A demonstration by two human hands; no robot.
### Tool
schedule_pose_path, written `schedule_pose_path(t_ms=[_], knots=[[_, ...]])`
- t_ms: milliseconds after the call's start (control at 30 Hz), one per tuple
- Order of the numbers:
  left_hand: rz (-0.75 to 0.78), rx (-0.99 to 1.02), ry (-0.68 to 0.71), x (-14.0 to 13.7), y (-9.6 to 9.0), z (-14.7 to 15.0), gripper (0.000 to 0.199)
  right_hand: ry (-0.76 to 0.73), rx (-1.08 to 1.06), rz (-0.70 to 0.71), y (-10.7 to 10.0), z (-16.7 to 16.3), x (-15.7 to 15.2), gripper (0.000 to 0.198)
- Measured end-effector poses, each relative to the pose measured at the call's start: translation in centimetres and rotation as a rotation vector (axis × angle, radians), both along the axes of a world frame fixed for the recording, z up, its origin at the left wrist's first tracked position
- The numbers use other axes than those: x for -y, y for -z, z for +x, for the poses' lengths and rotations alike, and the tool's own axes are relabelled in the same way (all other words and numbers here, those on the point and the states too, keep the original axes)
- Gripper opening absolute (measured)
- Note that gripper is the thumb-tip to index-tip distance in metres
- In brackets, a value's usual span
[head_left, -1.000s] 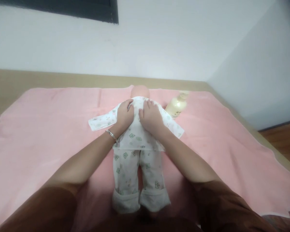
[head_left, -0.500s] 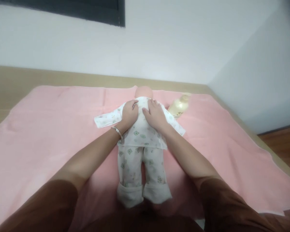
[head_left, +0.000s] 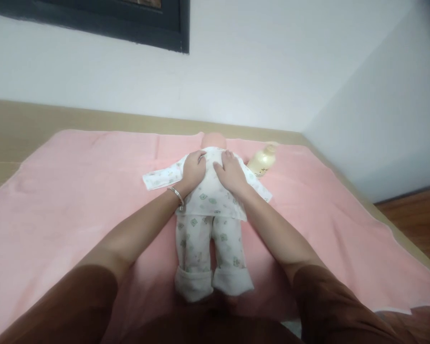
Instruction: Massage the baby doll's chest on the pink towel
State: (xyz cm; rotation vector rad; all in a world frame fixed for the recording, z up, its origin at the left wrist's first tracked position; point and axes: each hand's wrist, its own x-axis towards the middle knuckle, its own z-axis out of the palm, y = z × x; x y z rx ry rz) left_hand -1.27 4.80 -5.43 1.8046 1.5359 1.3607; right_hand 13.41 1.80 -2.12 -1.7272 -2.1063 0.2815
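A baby doll lies on the pink cloth [head_left: 100, 191], its bald head [head_left: 214, 140] at the far end. It wears a white patterned top [head_left: 211, 196] with long sleeves spread out sideways and matching trousers [head_left: 195, 239] with turned-up cuffs. My left hand [head_left: 194, 170], with a bracelet at the wrist, rests over the doll's upper left side, fingers partly hidden. On the upper right side lies my right hand [head_left: 232, 173], palm down, its thumb apart from the other fingers. The doll's face is not visible.
A pale yellow pump bottle [head_left: 263, 161] lies tilted on the cloth, close to the doll's right sleeve. Beyond the cloth runs a tan surface edge [head_left: 129, 120] against a white wall [head_left: 254, 71]. A dark frame [head_left: 172, 33] hangs at upper left, and wooden floor [head_left: 419, 215] shows at right.
The camera view has tilted up slightly, so more of the dark frame shows. Both hands stay on the doll's top with hardly any shift.
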Motion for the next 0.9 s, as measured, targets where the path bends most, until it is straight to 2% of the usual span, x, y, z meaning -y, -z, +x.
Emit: schedule_pose_path(t_ms=[133, 300, 367, 567, 700, 800, 900], knots=[[-0.005, 0.014, -0.001, -0.2, 0.1, -0.1, 0.035, 0.075, 0.054, 0.049, 0.2, -1.0, 1.2, 0.065], [-0.006, 0.018, 0.006, -0.4, 0.2, -0.2, 0.033, -0.143, 0.141, 0.15, 0.3, -2.3, 2.4, 0.056], [-0.013, 0.009, 0.003, -0.4, 0.1, -0.2, 0.033, -0.209, 0.123, 0.138, 0.3, -2.0, 1.9, 0.055], [-0.017, -0.014, -0.001, -0.3, -0.1, -0.3, 0.033, -0.278, 0.064, 0.08, -0.3, -0.2, -0.8, 0.055], [-0.02, 0.005, -0.004, -0.4, 0.1, -0.4, 0.034, -0.109, 0.045, 0.032, -0.6, 0.6, -1.5, 0.061], [-0.023, 0.016, -0.005, -0.3, 0.2, -0.5, 0.035, 0.032, 0.088, -0.004, -0.6, 0.2, -0.9, 0.066], [-0.024, 0.023, -0.011, -0.2, 0.1, -0.5, 0.035, 0.056, 0.164, 0.045, -0.7, -1.1, 0.7, 0.063]])
